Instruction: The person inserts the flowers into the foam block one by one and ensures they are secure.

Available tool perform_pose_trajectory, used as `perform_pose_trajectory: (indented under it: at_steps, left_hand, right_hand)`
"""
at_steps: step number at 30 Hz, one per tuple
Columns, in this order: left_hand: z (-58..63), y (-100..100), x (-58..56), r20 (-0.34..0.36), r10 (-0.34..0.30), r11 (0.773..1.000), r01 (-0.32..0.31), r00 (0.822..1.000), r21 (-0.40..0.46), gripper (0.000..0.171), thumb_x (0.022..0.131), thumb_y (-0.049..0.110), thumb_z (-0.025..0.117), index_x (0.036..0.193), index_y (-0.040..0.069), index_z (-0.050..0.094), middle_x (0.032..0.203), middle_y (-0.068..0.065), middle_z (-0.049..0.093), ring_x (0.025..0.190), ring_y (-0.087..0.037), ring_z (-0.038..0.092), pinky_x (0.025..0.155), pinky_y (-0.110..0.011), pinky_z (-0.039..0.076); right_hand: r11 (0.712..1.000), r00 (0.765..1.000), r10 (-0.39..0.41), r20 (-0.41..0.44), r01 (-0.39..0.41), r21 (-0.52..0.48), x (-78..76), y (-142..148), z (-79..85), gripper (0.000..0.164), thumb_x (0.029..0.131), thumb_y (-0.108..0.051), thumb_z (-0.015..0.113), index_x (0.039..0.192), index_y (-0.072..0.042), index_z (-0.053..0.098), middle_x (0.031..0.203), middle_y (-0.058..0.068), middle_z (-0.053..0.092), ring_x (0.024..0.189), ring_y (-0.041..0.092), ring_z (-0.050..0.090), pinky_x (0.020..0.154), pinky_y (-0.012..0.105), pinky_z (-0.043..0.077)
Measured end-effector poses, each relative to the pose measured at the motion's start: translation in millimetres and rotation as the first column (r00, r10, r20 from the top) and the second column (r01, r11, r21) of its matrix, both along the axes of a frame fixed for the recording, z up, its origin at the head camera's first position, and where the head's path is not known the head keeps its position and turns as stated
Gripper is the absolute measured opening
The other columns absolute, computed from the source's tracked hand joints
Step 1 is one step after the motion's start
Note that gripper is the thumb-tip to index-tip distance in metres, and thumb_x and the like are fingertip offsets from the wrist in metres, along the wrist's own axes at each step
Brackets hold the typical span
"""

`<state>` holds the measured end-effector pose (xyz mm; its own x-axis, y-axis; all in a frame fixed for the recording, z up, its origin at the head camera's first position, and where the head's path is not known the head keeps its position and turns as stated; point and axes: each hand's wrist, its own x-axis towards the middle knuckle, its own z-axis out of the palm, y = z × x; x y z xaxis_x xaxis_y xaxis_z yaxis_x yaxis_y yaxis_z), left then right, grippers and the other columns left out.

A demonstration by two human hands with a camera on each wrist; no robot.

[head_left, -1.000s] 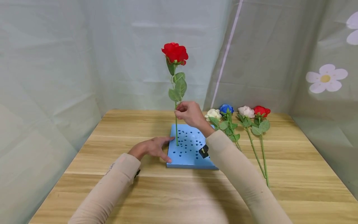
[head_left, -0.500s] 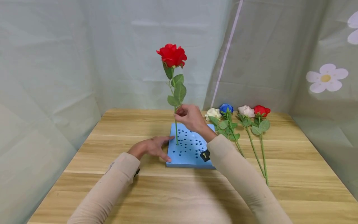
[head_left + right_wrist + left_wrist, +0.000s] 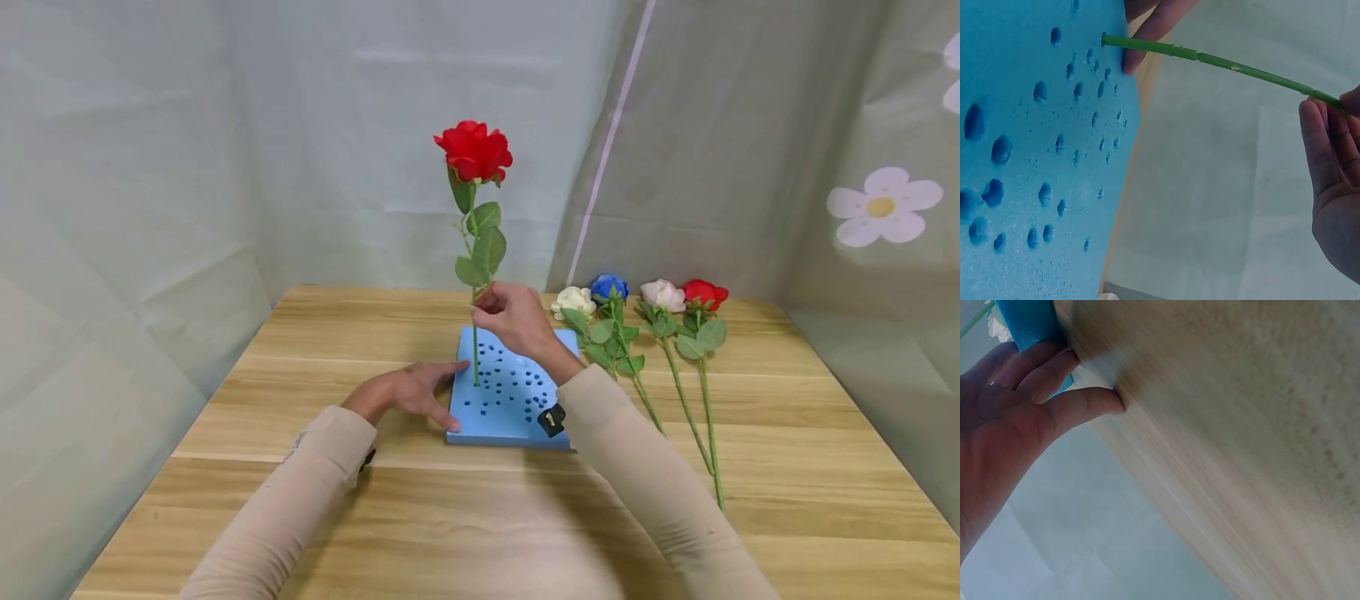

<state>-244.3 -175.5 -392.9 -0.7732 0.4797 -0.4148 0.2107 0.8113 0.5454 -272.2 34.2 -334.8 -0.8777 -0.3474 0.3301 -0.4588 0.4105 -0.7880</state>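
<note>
A red rose [image 3: 474, 152] on a long green stem stands upright over a blue foam board [image 3: 510, 429] full of holes. Its stem's lower end sits in a hole near the board's left side, as the stem [image 3: 1235, 66] in the right wrist view also shows. My right hand [image 3: 517, 318] pinches the stem between thumb and fingertips, just below the leaves. Against the board's left edge rests my left hand [image 3: 408, 390], thumb and fingers spread; in the left wrist view this hand [image 3: 1022, 400] has its fingers at the board's side.
To the right lie a white rose [image 3: 573, 302], a blue rose [image 3: 609, 288], a pale pink rose [image 3: 663, 295] and another red rose [image 3: 703, 294], stems towards me. They rest on a wooden table [image 3: 420, 517] with a grey curtain [image 3: 360, 150] behind it.
The red rose's head dips slightly and sways left, then back right. My right hand sits a little lower than a second ago, still pinching the stem. My left hand stays at the board's edge.
</note>
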Motion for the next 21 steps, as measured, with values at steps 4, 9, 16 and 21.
perform_pose_trajectory:
  at_steps: [4, 9, 16, 21]
  left_hand:
    - [-0.4, -0.8, -0.2, -0.006, -0.007, 1.000, 0.007, 1.000, 0.008, 0.112, 0.073, 0.050, 0.087, 0.160, 0.015, 0.025, 0.163, -0.012, 0.025, 0.149, -0.030, 0.022, 0.119, -0.048, 0.023]
    - [-1.1, -1.6, 0.0, -0.008, -0.014, 1.000, 0.014, 1.000, 0.021, 0.111, 0.073, 0.048, 0.087, 0.159, 0.014, 0.026, 0.163, -0.012, 0.025, 0.149, -0.029, 0.023, 0.119, -0.048, 0.023]
    - [-1.3, -0.8, 1.0, -0.003, -0.007, 1.000, 0.007, 1.000, 0.028, 0.111, 0.073, 0.047, 0.087, 0.159, 0.013, 0.026, 0.162, -0.013, 0.026, 0.148, -0.029, 0.024, 0.119, -0.047, 0.024]
    - [-1.1, -0.9, 0.9, -0.002, -0.001, 0.999, 0.001, 1.000, 0.033, 0.110, 0.074, 0.046, 0.087, 0.159, 0.012, 0.026, 0.162, -0.013, 0.027, 0.148, -0.028, 0.025, 0.119, -0.047, 0.024]
  right_hand:
    - [1.000, 1.000, 0.003, -0.001, -0.003, 0.002, -0.2, -0.5, -1.6, 0.011, 0.091, -0.012, 0.070, 0.093, -0.002, 0.072, 0.088, 0.008, 0.072, 0.080, 0.019, 0.068, 0.072, 0.032, 0.057]
    - [1.000, 1.000, 0.016, -0.025, -0.015, 0.014, -0.3, -1.7, -3.0, 0.010, 0.091, -0.011, 0.069, 0.093, -0.001, 0.072, 0.087, 0.008, 0.072, 0.079, 0.020, 0.068, 0.070, 0.032, 0.057]
    - [0.999, 0.999, 0.038, -0.028, -0.037, 0.035, 0.3, -3.5, -6.0, 0.009, 0.091, -0.008, 0.069, 0.093, 0.000, 0.073, 0.086, 0.009, 0.072, 0.080, 0.020, 0.068, 0.069, 0.028, 0.057]
    - [0.997, 0.997, 0.066, -0.040, -0.064, 0.046, 0.1, -5.1, -5.4, 0.011, 0.091, -0.009, 0.068, 0.095, 0.000, 0.072, 0.087, 0.009, 0.072, 0.080, 0.020, 0.068, 0.070, 0.029, 0.057]
